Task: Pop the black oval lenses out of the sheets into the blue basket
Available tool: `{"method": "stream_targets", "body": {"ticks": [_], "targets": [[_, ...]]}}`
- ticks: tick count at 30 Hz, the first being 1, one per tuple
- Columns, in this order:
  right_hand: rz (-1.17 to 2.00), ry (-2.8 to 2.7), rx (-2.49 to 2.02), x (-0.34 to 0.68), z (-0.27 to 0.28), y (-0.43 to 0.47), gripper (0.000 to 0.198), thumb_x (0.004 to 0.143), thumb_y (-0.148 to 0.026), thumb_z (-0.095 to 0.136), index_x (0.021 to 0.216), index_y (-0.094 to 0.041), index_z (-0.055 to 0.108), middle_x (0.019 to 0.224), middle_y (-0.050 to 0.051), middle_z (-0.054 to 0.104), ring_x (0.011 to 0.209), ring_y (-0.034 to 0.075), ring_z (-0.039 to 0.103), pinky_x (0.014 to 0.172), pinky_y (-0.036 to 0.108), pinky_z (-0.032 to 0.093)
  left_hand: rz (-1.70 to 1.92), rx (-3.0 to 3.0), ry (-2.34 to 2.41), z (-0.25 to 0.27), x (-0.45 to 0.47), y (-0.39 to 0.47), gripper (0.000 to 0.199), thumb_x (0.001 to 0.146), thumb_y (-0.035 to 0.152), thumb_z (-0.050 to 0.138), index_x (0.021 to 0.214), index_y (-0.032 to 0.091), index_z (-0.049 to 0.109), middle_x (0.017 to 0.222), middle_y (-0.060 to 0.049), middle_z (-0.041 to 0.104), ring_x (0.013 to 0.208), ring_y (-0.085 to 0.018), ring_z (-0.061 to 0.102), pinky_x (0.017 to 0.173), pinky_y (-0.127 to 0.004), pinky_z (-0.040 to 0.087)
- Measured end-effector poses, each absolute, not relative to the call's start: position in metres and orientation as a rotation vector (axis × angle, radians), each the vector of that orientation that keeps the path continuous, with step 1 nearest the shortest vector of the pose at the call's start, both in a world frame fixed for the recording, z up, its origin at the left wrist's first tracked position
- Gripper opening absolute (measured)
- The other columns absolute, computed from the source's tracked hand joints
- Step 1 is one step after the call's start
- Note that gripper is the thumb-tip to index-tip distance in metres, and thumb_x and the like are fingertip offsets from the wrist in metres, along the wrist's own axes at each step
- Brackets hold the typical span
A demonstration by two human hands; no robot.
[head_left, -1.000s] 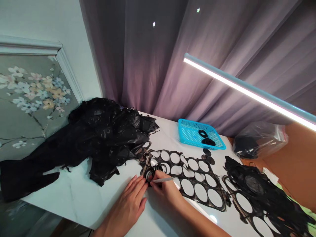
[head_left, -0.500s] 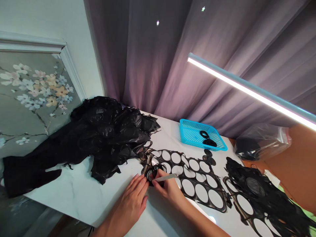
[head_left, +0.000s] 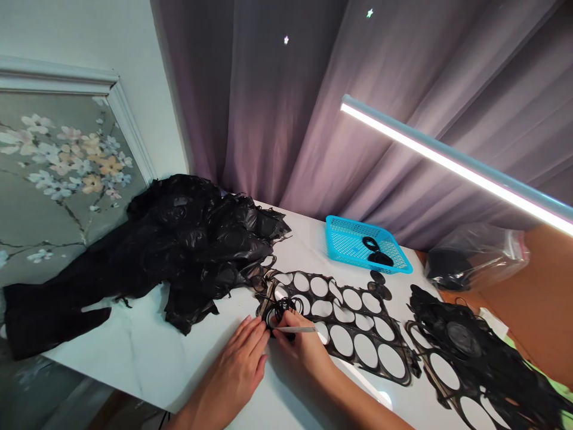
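Observation:
A thin black rubbery sheet [head_left: 371, 318] with rows of large round holes lies on the white table. At its near left corner, my right hand [head_left: 302, 346] is closed around a slim, flat, pale metal tool [head_left: 298, 329]. The tool's working end is hidden at my fingers. Thin black rings or loops [head_left: 286, 306] bunch up just beyond those fingertips. My left hand [head_left: 244, 358] lies flat with fingers stretched out, its fingertips touching the sheet's edge beside the right hand.
A large heap of black sheets [head_left: 179, 245] covers the table's left side. At the back stands a blue basket [head_left: 344, 245] with black rings inside, and small black discs [head_left: 379, 289] lie before it. More holed black sheets [head_left: 474, 346] and a clear plastic bag [head_left: 483, 251] are at right.
The metal tool has tilted, so its outer end sits slightly lower and further left. My right hand has shifted a little to the left; the left hand stays in place.

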State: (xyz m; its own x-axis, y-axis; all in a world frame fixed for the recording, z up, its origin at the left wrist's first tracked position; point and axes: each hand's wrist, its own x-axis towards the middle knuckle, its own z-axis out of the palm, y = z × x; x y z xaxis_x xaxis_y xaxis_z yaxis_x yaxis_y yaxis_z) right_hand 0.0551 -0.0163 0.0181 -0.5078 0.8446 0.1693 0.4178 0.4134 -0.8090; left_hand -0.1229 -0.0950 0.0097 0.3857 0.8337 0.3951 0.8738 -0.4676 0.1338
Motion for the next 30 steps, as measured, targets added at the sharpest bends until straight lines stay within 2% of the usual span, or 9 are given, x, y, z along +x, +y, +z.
{"method": "stream_targets", "body": {"ticks": [16,24,30], "targets": [[0.899,-2.209,-1.056,0.0543,0.0170,-0.0206,0.020,0.078,-0.003,0.050,0.070,-0.021,0.047,0.072,0.000,0.052,0.068,0.015,0.048,0.059,0.025,0.036,-0.650,-2.516,-1.567,0.0078,-0.1236,-0.0963,0.040,0.092,0.017,0.048,0.131,0.015,0.054,0.133,-0.011,0.059,0.127,-0.029,0.051,0.103,-0.044,0.047],[1.036,-2.096,-1.087,0.0591,0.0225,-0.0137,0.016,0.083,-0.017,0.056,0.070,-0.020,0.048,0.069,0.000,0.054,0.064,0.014,0.047,0.057,0.025,0.035,-0.638,-2.548,-1.612,0.0107,-0.1238,-0.0981,0.040,0.095,0.022,0.049,0.134,0.018,0.053,0.137,-0.010,0.056,0.130,-0.028,0.049,0.108,-0.045,0.043],[1.020,-2.107,-1.094,0.0577,0.0206,-0.0135,0.017,0.084,-0.019,0.056,0.069,-0.020,0.048,0.071,0.001,0.056,0.066,0.016,0.048,0.060,0.027,0.036,-0.608,-2.554,-1.611,0.0107,-0.1235,-0.0981,0.040,0.094,0.021,0.049,0.134,0.017,0.053,0.137,-0.010,0.056,0.130,-0.028,0.048,0.107,-0.045,0.044]]}}
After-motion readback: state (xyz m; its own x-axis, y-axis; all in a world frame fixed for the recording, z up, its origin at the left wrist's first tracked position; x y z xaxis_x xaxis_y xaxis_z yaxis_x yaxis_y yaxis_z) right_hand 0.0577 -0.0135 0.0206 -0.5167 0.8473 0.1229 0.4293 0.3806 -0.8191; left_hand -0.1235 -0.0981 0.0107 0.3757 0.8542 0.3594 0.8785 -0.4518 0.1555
